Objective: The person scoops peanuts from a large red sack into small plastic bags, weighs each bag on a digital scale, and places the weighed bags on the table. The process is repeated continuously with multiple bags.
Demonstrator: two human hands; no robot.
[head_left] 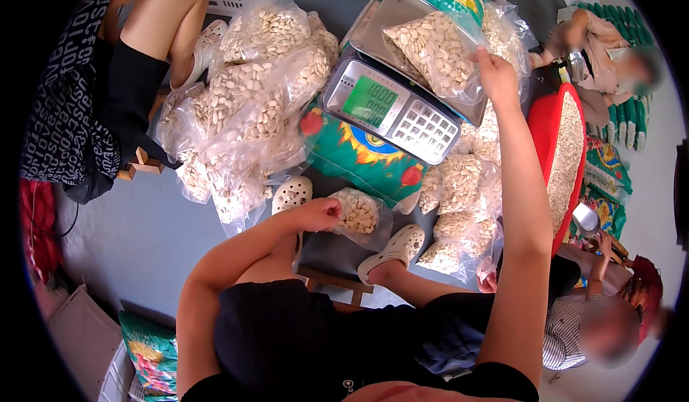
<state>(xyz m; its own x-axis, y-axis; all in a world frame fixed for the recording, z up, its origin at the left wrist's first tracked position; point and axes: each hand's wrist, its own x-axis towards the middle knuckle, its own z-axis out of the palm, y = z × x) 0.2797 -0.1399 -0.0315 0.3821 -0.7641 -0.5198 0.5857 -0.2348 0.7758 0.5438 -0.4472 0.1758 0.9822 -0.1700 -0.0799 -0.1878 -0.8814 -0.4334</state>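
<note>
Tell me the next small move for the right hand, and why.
Probably ease the right hand off the bag of seeds: the bag lies on the scale, whose display is lit, and gripping its edge could disturb the reading.

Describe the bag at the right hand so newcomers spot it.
Find the scale with the green display, upper centre. Over its metal tray is a clear bag of pale seeds. Unlike the clear bags heaped nearby, its corner is pinched by the right hand.

Transparent plastic bag of white pumpkin seeds (434,49), slanted across the pan of a digital scale (395,115); smaller transparent bag of pale seeds (358,217), partly filled, on the scale's near side.
</note>
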